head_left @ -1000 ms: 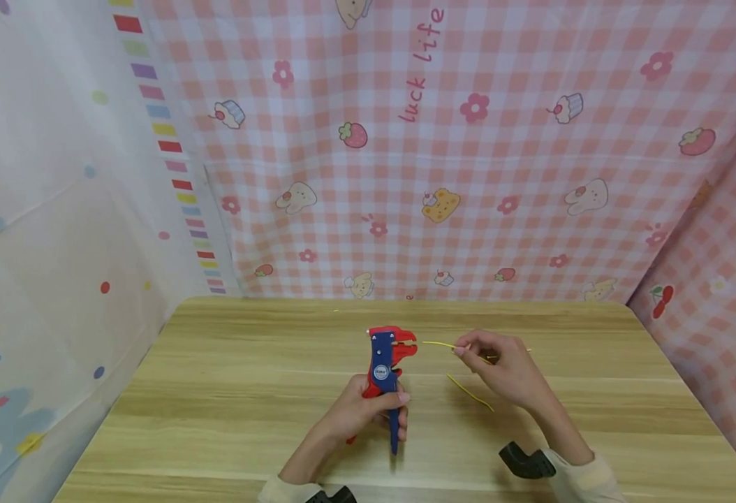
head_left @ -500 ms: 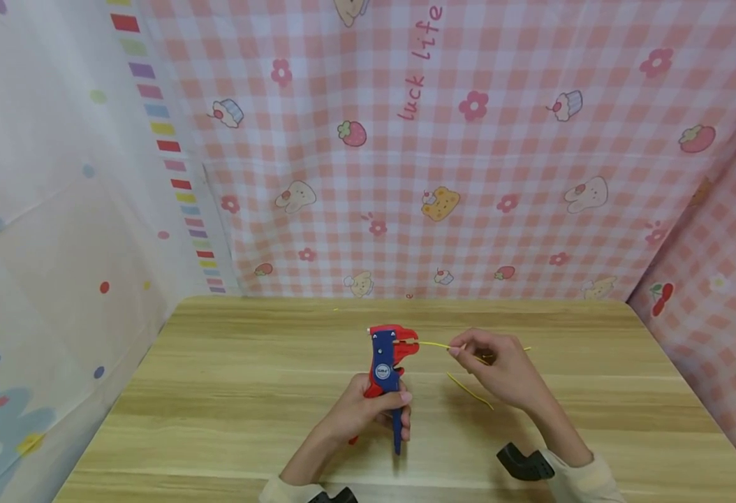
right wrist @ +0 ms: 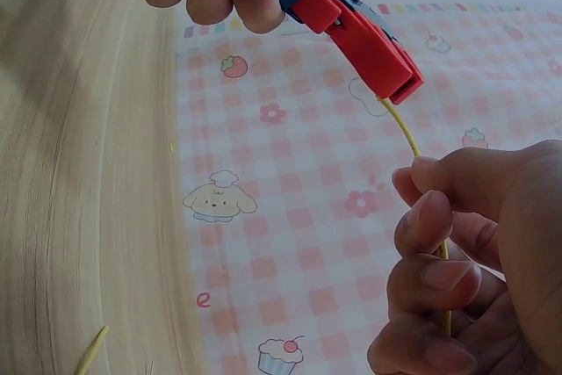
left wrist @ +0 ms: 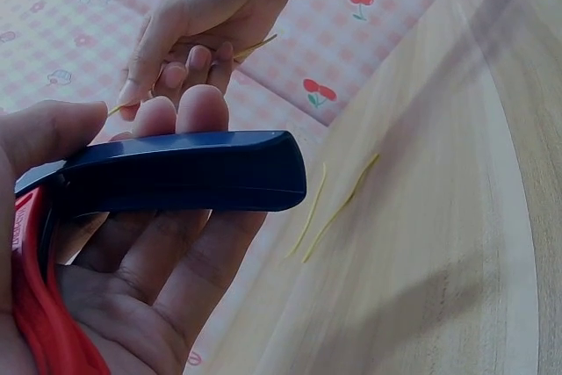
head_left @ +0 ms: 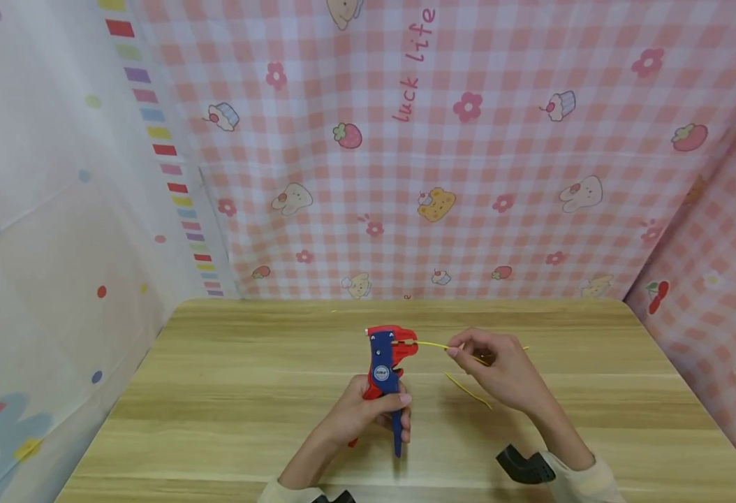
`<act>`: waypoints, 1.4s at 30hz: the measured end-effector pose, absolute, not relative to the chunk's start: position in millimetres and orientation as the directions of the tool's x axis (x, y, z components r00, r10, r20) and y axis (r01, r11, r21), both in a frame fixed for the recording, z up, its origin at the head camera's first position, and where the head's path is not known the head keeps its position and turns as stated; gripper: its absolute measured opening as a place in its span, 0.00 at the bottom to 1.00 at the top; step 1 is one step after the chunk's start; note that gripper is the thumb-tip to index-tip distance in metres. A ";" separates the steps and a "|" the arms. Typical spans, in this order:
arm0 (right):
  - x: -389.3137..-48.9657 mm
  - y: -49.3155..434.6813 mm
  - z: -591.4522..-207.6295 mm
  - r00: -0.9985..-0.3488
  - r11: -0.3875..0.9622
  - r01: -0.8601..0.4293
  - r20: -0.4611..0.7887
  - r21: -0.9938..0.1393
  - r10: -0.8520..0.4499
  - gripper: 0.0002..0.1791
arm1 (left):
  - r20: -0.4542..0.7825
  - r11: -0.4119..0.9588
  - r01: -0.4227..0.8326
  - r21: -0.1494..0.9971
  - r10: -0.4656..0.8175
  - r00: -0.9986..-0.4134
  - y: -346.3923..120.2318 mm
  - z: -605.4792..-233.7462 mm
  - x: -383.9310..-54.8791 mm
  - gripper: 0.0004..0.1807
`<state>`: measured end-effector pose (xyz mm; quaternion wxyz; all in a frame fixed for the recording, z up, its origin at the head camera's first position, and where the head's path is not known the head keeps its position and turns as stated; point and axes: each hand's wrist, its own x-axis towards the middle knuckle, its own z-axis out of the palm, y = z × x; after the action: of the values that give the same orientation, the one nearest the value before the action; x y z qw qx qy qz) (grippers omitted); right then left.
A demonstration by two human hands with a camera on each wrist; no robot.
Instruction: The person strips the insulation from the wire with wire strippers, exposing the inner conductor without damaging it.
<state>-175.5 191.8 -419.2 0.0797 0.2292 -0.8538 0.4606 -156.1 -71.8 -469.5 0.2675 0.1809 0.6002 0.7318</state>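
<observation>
My left hand (head_left: 368,412) grips the handles of a blue and red wire stripper (head_left: 381,360), held upright over the table with its red nose pointing right. Thumb and index finger of my right hand (head_left: 496,367) pinch a yellow wire (head_left: 431,344). One end of that wire sits between the tool's red jaws, as the right wrist view also shows at the red nose (right wrist: 378,59). How deep it reaches inside is hidden. The wire's other part runs back under the curled right fingers (right wrist: 435,278).
On the wooden table (head_left: 217,391), a loose yellow wire (head_left: 468,391) lies below the right hand. The left wrist view shows a second loose wire (left wrist: 309,208) beside it. A tiny yellow bit (head_left: 333,310) lies near the back edge, before a checked curtain (head_left: 318,161).
The right hand has moved slightly left, bringing the wire's end from just outside the stripper's jaws to between them. The left hand stays nearly still.
</observation>
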 end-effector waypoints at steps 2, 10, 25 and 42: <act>-175.2 191.9 -419.0 -0.881 0.473 -0.468 0.351 -0.746 -0.318 0.02 | -0.055 -0.137 -0.175 0.975 0.612 -0.789 -71.3 -468.9 -155.7 0.11; -172.3 192.6 -415.2 -0.883 0.479 -0.467 0.364 -0.743 -0.297 0.02 | -0.049 -0.138 -0.172 0.975 0.626 -0.779 -70.0 -467.4 -154.1 0.15; -169.1 187.9 -413.0 -0.849 0.430 -0.521 0.398 -0.737 -0.347 0.04 | -0.050 -0.126 -0.165 0.978 0.630 -0.775 -69.2 -469.2 -154.4 0.10; -169.3 187.2 -412.5 -0.859 0.435 -0.503 0.376 -0.747 -0.348 0.03 | -0.072 -0.110 -0.177 0.978 0.621 -0.780 -68.8 -469.1 -153.9 0.18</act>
<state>-169.3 187.2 -412.5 0.0829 0.2524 -0.8431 0.4676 -153.9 -68.8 -469.1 0.2764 0.1828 0.6073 0.7221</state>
